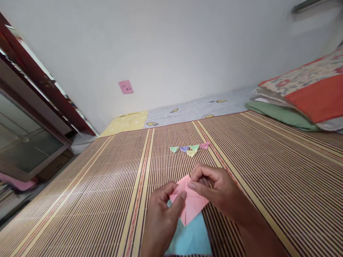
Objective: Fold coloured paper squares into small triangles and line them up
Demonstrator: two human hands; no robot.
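A partly folded pink paper (191, 205) lies over a light blue sheet (191, 239) on the striped bamboo mat (107, 185). My left hand (160, 217) pinches the pink paper's left edge between thumb and forefinger. My right hand (214, 187) presses and pinches its upper corner with curled fingers. Just beyond my hands sit several small folded paper pieces (189, 149) in green, purple, yellow and pink, grouped together on the mat.
Folded quilts and a pillow (302, 96) are stacked at the right. A patterned sheet (193, 109) shows past the mat's far edge by the white wall, which bears a pink note (125, 87). A dark-framed glass cabinet (24, 132) stands at the left.
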